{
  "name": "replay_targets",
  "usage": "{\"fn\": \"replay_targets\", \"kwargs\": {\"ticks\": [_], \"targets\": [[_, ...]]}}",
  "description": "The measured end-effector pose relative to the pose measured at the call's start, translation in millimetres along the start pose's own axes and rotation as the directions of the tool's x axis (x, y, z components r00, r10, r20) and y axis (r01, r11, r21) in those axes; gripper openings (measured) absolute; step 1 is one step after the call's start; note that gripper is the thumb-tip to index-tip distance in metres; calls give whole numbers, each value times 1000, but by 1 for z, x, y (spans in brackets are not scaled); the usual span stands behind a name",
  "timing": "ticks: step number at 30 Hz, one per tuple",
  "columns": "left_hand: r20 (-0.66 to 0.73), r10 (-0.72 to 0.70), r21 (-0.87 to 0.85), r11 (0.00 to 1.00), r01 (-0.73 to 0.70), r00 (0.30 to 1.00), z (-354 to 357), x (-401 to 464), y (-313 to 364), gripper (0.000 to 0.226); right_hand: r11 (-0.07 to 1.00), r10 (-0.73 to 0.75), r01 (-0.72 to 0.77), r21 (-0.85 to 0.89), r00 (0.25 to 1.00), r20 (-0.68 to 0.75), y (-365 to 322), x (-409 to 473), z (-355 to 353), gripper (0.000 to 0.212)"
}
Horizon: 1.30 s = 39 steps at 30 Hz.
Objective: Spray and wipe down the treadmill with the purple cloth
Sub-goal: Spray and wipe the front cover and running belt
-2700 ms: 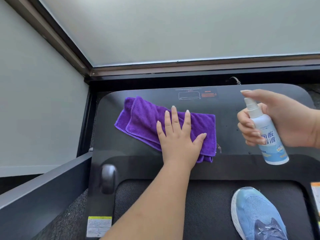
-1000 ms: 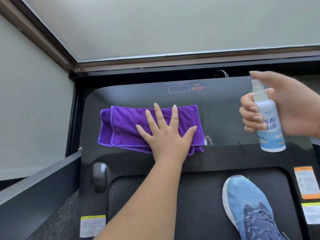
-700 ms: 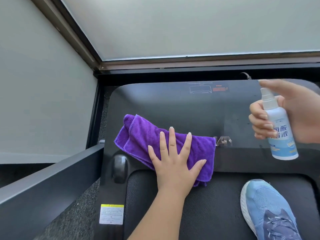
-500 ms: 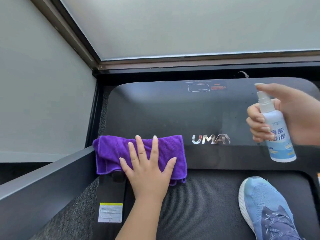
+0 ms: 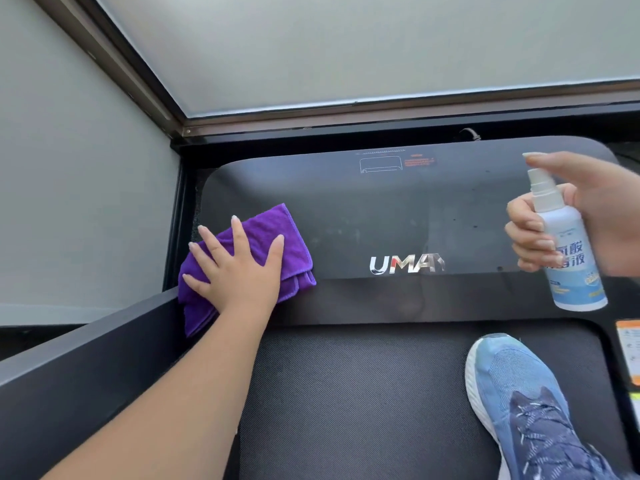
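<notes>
The left hand (image 5: 239, 271), fingers spread flat, presses the folded purple cloth (image 5: 277, 244) onto the treadmill hood (image 5: 363, 216) at its left edge. The cloth is soft and limp and probably slides easily; palm pressure suffices. The right hand (image 5: 595, 216) grips the spray bottle (image 5: 564, 244).

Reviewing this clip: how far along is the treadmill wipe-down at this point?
Midway, as far as one frame shows. In hand: the left hand presses the folded purple cloth flat on the left end of the treadmill cover; the right hand grips the spray bottle, index finger on its nozzle. Left: pale smudges and specks mark the cover's middle and right, and the belt looks untouched.
</notes>
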<state>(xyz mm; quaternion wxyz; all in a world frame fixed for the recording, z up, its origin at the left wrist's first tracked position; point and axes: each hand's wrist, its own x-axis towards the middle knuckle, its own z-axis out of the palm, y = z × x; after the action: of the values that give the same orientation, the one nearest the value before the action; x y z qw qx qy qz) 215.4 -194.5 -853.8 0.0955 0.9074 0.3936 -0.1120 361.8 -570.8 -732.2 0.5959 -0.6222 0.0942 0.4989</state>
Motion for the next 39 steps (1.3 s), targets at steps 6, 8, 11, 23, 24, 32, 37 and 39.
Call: {"fn": "replay_targets", "kwargs": {"ticks": [6, 8, 11, 23, 24, 32, 37, 39], "targets": [[50, -135, -35, 990, 137, 990, -6, 17, 55, 98, 1000, -9, 9, 7, 1000, 11, 0, 2, -5, 74], [42, -131, -29, 991, 133, 990, -4, 13, 72, 97, 1000, -19, 19, -1, 999, 28, 1, 3, -4, 74], [47, -42, -1, 999, 42, 998, 0, -6, 109, 95, 1000, -18, 18, 6, 999, 40, -6, 1, -7, 75], [62, 559, 98, 821, -562, 827, 45, -120, 163, 88, 998, -3, 10, 68, 996, -91, 6, -43, -6, 71], [54, 587, 111, 800, -589, 808, 46, -122, 154, 88, 997, -1, 9, 78, 996, -93, 7, -45, -5, 71], [-27, 655, 201, 743, -638, 755, 53, -120, 90, 82, 993, -23, 29, 111, 998, -54, 18, -54, 7, 71], [-66, 462, 161, 880, -448, 884, 55, -117, 61, 84, 992, -27, 31, 119, 999, -36, 23, -52, 11, 69], [-77, 362, 127, 928, -351, 929, 54, -110, 53, 84, 993, -31, 34, 110, 999, -24, 24, -52, 11, 68]]}}
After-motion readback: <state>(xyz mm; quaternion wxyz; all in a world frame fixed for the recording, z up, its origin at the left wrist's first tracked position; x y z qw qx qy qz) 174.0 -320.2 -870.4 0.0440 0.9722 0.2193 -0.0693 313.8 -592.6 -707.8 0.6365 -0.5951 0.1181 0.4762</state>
